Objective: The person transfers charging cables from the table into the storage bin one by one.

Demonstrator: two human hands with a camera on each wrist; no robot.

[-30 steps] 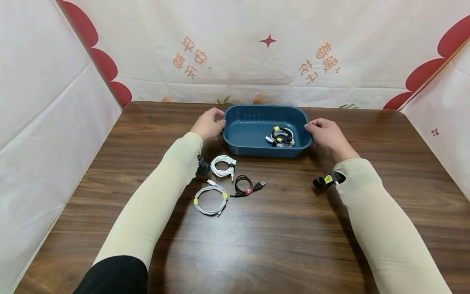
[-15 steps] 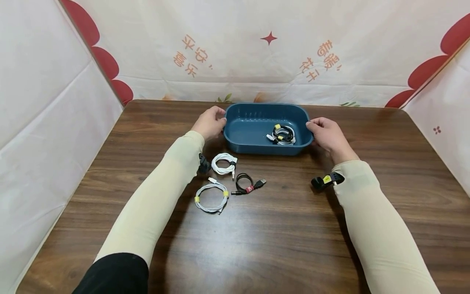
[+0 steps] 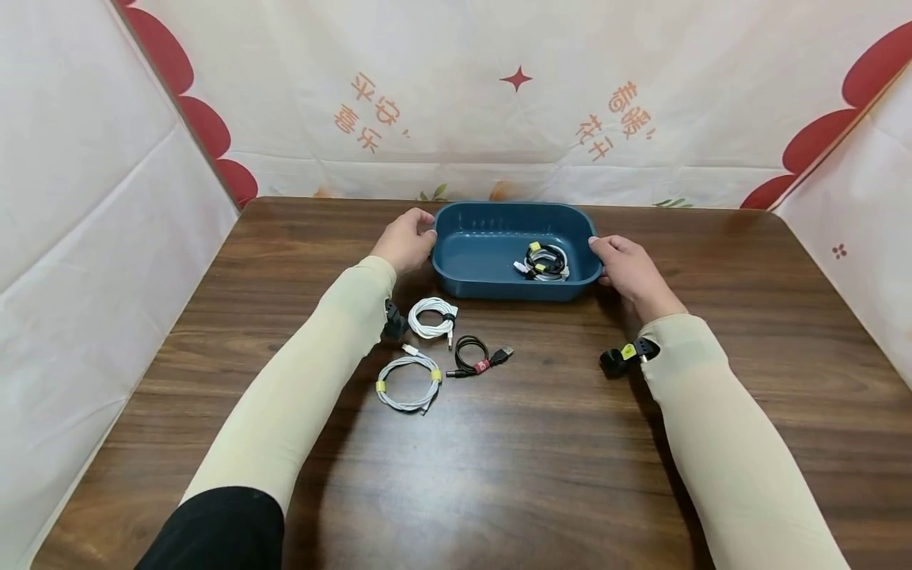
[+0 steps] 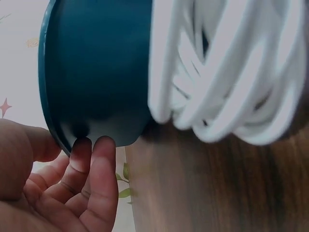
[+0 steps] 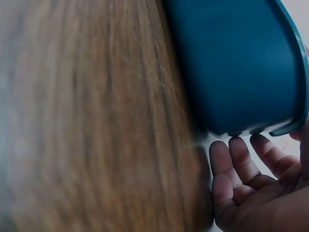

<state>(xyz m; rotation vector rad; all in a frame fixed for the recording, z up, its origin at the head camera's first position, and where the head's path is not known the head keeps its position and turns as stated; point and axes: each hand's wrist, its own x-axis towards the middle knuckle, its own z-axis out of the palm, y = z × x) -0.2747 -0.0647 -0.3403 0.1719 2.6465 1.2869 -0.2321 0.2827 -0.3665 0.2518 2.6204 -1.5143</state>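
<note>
A dark blue plastic basin [image 3: 473, 265] stands near the far side of the table. My left hand [image 3: 404, 240] grips its left end, thumb at the rim and fingertips against the outer wall in the left wrist view. At the opposite end my right hand [image 3: 632, 269] holds the rim between thumb and fingers; the right wrist view shows those fingertips [image 5: 222, 153] at the wall below the rim. Inside the basin, toward the right, lies a pile of coiled black and white cables [image 3: 545, 263]. A coiled white cable [image 3: 420, 324] lies close before the basin.
In front of the basin also lie a pale coiled cable [image 3: 388, 400] with yellow ties and a short black USB cable [image 3: 470, 368] with a red tie. A white printed cloth [image 3: 456, 103] hangs behind the wooden table [image 3: 534, 475].
My right wrist has shifted slightly inward while the hand keeps its hold. The basin, the left hand and the cables stay about where they were; the head view shifts a little.
</note>
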